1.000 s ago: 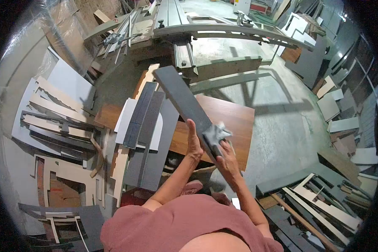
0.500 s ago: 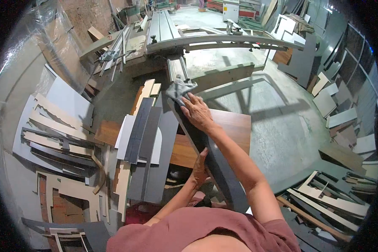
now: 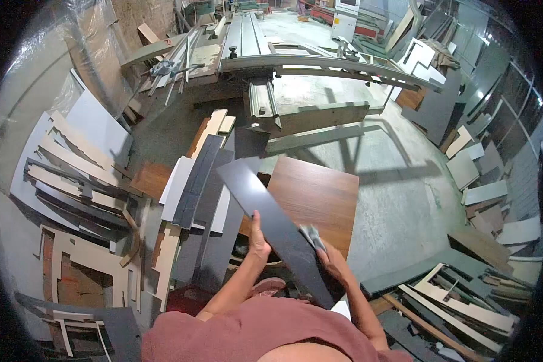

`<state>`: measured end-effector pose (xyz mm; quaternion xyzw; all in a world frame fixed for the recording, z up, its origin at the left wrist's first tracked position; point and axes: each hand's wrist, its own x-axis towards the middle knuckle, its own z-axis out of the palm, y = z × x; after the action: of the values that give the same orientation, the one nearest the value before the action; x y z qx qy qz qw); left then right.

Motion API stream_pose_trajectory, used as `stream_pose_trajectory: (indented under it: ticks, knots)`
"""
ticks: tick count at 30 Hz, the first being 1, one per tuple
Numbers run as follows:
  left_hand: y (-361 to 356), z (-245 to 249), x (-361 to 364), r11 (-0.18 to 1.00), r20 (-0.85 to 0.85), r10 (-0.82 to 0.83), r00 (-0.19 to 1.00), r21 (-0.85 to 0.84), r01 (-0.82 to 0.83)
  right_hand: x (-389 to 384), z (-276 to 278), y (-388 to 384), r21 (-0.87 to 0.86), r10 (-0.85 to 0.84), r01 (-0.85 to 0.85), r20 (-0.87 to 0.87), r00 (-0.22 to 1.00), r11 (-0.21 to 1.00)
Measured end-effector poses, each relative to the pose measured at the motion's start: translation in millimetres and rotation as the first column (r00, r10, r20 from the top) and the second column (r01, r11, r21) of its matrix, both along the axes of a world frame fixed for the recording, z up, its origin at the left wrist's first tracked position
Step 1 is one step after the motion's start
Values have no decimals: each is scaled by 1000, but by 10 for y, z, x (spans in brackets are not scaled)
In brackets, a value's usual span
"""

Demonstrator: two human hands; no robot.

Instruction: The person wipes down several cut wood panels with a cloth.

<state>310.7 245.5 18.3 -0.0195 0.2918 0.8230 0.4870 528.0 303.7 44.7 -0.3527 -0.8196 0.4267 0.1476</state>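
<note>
— We stand in a woodworking shop with a concrete floor [image 3: 404,181], and a sliding table saw [image 3: 295,60] runs across the back. What do we have on the far left?

— Pale offcuts [image 3: 72,163], fanned out against the wall and over the ground, some of them cut into open frames. Just right of them we see a stack of grey strips [image 3: 199,181] lying lengthwise, with a white board under it.

— And our hands?

— Our left hand [image 3: 258,238] is closed on the left edge of the dark panel [image 3: 265,202], in its lower half, fingers pointing away from us. The panel is a long, narrow strip. It slants from its far end beside the grey strips down to its near end by our lap, and it crosses the corner of the brown board [image 3: 317,193]. We cannot tell whether it rests on that board or hangs above it.

— What sits on its right edge?

— A crumpled grey cloth [image 3: 312,234]. Our right hand [image 3: 335,262] clasps it against the panel, fingers curled over the cloth. Our two hands lie on opposite edges, near each other.

— Further right?

— Open concrete first. Then a scrap pile [image 3: 458,295] of pale and grey strips lies low at our right, and grey panels [image 3: 482,175] lean along the right wall.
</note>
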Motion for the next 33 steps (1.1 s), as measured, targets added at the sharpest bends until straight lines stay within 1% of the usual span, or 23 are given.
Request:
stream_pose_trajectory:
  ticks: [1, 2, 3, 4, 6, 7, 8, 9, 11, 12, 13, 15, 16, 18, 19, 21, 22, 23, 25, 27, 29, 30, 33]
  knots:
    - [-3, -186, -98, 1000, 38, 11, 999, 7, -11, 205, -17, -102, 8, -10, 10, -21, 1000, 1000]
    - [-1, -373, -194, 995, 51, 86, 995, -58, -83, 418, -70, -188, 13, -19, 19, -41, 999, 1000]
    - [-23, -498, -276, 982, -56, 148, 987, -110, -154, 679, -163, -220, -120, -31, 48, 138, 990, 992]
    - [-47, -573, -350, 979, -35, 174, 984, -107, -176, 944, -254, -245, -242, -20, 100, 313, 950, 965]
    - [-72, -557, -426, 974, -9, 201, 980, -106, -200, 1387, -455, -381, -177, -62, 141, 387, 920, 974]
    - [-81, -441, -451, 966, -14, 247, 969, -77, -247, 1575, -568, -422, -209, -38, 148, 453, 891, 967]
    - [-120, -389, -480, 950, -11, 307, 952, -61, -307, 1704, -602, -525, -159, -95, 205, 518, 850, 966]
    - [-127, -433, -562, 937, 41, 342, 939, -84, -338, 2068, -1143, -567, -110, -132, 201, 450, 883, 973]
    - [-222, -638, -749, 923, 207, 371, 905, -189, -335, 2296, -1344, -786, -164, -248, 333, 394, 885, 928]
    - [-356, -566, -761, 906, 176, 360, 916, -299, -298, 2264, -1236, -938, -217, -346, 450, 390, 853, 866]
    - [-485, -735, -831, 917, 251, 315, 915, -329, -225, 2303, -1276, -1016, -345, -308, 570, 579, 755, 746]
    - [-687, -765, -834, 828, 368, 437, 821, -522, -206, 2344, -1431, -1087, -375, -262, 578, 626, 734, 725]
    - [-799, -835, -823, 822, 366, 452, 814, -526, -220, 2326, -1473, -1089, -374, -246, 564, 628, 738, 736]
    - [-1002, -1058, -767, 908, 385, 403, 831, -279, -311, 2276, -1503, -1025, -367, -235, 544, 622, 747, 755]
    - [-1029, -1129, -823, 907, 389, 405, 827, -283, -311, 2226, -1486, -990, -365, -231, 535, 618, 752, 762]
    - [-1067, -1289, -895, 853, 492, 521, 698, -336, -400, 2137, -1451, -908, -360, -224, 518, 611, 759, 776]
    - [-1058, -1332, -949, 859, 476, 511, 715, -272, -433, 2081, -1435, -871, -357, -221, 511, 608, 763, 782]
    - [-1014, -1373, -1025, 857, 479, 515, 711, -275, -435, 2020, -1419, -844, -355, -216, 503, 605, 766, 788]
    - [-877, -1482, -1236, 868, 512, 471, 718, -120, -483, 1908, -1376, -788, -349, -211, 494, 605, 768, 796]
    - [-708, -1835, -1549, 892, 490, 424, 762, -82, -444, 1787, -1331, -751, -346, -212, 493, 605, 767, 799]
    - [-458, -1872, -1851, 852, 549, 467, 693, -68, -520, 1683, -1301, -734, -340, -217, 497, 608, 764, 798]
    - [-341, -1806, -1989, 821, 610, 511, 606, -138, -554, 1636, -1289, -732, -338, -220, 501, 610, 761, 797]
    - [-50, -1934, -2406, 790, 652, 506, 564, -89, -606, 1496, -1250, -738, -330, -235, 517, 616, 752, 790]
